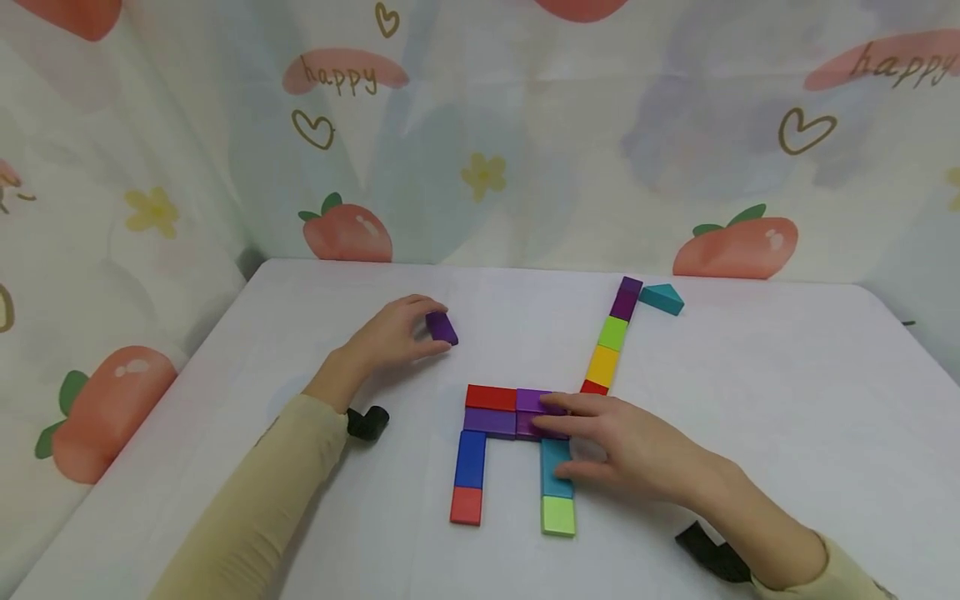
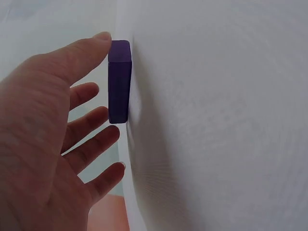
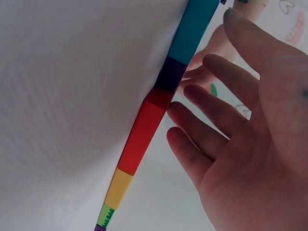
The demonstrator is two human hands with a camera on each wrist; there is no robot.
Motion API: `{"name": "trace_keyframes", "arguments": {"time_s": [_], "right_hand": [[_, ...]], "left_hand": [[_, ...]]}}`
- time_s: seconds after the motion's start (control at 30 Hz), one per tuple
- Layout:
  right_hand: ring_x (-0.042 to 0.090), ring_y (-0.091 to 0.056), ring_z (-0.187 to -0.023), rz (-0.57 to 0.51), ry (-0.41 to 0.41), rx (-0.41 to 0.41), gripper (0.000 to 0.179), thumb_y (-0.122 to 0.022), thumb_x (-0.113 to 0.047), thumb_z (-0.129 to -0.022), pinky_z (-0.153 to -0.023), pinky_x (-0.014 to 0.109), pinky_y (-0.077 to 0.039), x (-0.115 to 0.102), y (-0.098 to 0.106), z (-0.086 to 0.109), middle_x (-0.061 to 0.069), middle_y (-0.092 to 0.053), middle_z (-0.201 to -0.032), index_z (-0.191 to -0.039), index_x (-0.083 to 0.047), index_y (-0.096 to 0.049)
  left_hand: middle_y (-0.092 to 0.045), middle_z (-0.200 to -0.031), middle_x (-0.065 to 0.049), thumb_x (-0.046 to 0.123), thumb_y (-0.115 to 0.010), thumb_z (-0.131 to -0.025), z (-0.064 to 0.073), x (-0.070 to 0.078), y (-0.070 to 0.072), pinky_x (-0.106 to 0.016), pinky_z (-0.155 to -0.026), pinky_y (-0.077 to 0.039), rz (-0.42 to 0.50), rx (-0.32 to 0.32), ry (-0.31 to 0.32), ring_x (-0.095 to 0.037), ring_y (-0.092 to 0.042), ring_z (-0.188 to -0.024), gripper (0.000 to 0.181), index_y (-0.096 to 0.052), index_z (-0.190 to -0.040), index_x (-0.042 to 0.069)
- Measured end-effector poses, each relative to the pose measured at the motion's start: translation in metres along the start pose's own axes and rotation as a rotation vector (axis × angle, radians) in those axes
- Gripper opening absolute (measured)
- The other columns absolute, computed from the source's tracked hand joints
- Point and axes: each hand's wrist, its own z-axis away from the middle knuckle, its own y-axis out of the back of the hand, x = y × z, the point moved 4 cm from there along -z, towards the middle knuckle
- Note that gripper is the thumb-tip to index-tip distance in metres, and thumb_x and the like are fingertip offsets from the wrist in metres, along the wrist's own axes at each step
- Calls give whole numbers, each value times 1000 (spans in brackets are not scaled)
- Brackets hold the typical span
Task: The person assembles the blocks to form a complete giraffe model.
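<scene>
My left hand (image 1: 390,337) is at the left of the table, its thumb and fingers at opposite ends of a purple block (image 1: 442,327). In the left wrist view the thumb tip meets the top of this block (image 2: 119,82), with the other fingers spread below. My right hand (image 1: 637,446) stretches its loosely extended fingers over a flat figure of coloured blocks. Its fingertips overlap the purple blocks (image 1: 529,401) and a teal block (image 1: 555,458). The right wrist view shows the red block (image 3: 144,134) close by those fingers.
A red block (image 1: 491,397) and a blue block (image 1: 470,458) form the figure's left part. A slanting row with a yellow block (image 1: 602,367) runs to the back right, where a teal triangular block (image 1: 663,299) lies. A patterned cloth (image 1: 555,200) hangs behind the white table (image 1: 300,287).
</scene>
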Motion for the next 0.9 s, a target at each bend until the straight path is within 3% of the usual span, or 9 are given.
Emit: {"name": "trace_keyframes", "arguments": {"time_s": [0.2,0.47,0.9], "right_hand": [[28,-51,-132,59,24,6,53,-75,-42,-91,-101,47,-49,-2,-1,0,6,-54,-145,-137,-20,-66],[29,-52,-131,76,34,4,53,-76,-40,-90,-100,47,-49,-3,-3,-1,7,-55,-144,-137,-18,-66],[32,-52,-130,73,34,-1,52,-76,-39,-91,-99,49,-50,-3,0,-1,9,-55,-144,-137,-18,-66]], "left_hand": [[-56,-141,-12,33,-78,-89,-2,0,-1,-44,-112,-38,12,-9,15,-28,-47,-134,56,-62,-136,8],[-61,-133,-11,26,-78,-89,-2,1,-1,-42,-110,-41,-1,-11,-23,-27,-52,-127,48,-65,-131,6],[-63,-128,-7,25,-80,-87,35,16,-2,-42,-105,-46,20,-31,-98,-24,-56,-122,44,-68,-126,8]]}}
